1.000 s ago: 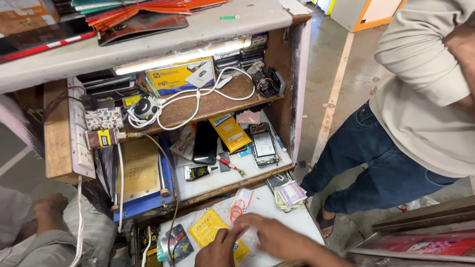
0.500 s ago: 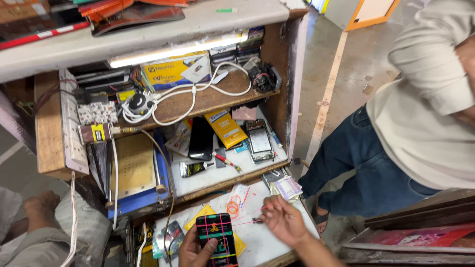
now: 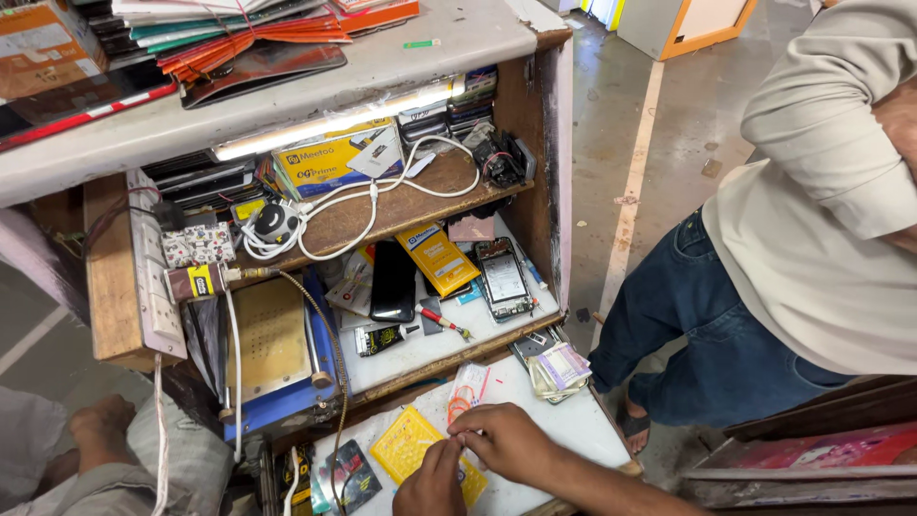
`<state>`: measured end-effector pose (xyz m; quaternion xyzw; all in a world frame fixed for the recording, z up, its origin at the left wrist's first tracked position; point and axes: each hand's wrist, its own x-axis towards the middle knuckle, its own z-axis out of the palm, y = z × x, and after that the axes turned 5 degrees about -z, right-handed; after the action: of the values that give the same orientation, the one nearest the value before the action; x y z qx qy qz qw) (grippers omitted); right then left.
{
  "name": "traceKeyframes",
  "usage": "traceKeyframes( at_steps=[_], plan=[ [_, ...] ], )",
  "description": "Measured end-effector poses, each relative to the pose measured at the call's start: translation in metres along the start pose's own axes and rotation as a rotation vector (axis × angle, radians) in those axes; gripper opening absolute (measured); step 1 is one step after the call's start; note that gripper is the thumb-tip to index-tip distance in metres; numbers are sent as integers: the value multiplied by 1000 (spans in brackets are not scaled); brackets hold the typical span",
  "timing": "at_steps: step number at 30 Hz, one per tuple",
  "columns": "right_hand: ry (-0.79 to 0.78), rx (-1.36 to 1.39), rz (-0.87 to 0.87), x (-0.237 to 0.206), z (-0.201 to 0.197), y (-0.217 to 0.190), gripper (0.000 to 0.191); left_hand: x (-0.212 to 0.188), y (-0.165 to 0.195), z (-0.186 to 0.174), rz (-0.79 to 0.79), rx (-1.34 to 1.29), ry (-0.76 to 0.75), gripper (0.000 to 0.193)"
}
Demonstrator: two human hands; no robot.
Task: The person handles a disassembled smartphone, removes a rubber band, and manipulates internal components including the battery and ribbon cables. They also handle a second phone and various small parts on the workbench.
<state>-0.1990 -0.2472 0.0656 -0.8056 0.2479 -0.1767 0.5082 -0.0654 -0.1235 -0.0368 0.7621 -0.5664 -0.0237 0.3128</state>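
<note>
My right hand reaches in from the lower right over the white work surface. Its thumb and fingertips pinch the lower end of a small clear packet with orange loops inside. My left hand is curled at the bottom edge, knuckles up, touching the right hand's fingers. Whether it holds anything is hidden. Both hands hover over a yellow perforated pad. A small dark packet lies to the left of the pad.
A shelf above holds a black phone, an opened phone, a yellow box and a red screwdriver. A folded wad of banknotes lies at right. A person in jeans stands close on the right. White cables and a power strip are at upper left.
The black device with coloured squares that my left hand held up is gone from view. My right hand moved left from its open spread and pinched at the clear packet, meeting the left hand.
</note>
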Motion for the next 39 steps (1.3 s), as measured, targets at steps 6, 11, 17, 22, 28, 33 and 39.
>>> traceKeyframes(
  at_steps=[6, 11, 17, 22, 28, 33, 39],
  plan=[
    [-37, -387, -152, -12, 4, -20, 18, -7, 3, 2, -161, -183, 82, 34],
    [-126, -430, -125, -23, -3, -31, 18, -6, -2, -3, -477, -336, -320, 51],
    [83, -574, -627, -28, -15, -28, 19, 3, -10, 7, -214, -291, -82, 68],
    [182, -404, -116, 4, -24, 15, 28, 8, 17, 10, -47, 59, 328, 57],
    [-185, 322, -244, 44, -14, 96, 59, 7, 47, -47, 93, -51, -5, 73],
    [-77, 435, 228, 37, -5, 99, 57, 19, 56, -69, 74, -32, -52, 73],
    [21, 306, 110, 39, -2, 69, 57, 28, 56, -77, 61, -38, -98, 72]
  ],
)
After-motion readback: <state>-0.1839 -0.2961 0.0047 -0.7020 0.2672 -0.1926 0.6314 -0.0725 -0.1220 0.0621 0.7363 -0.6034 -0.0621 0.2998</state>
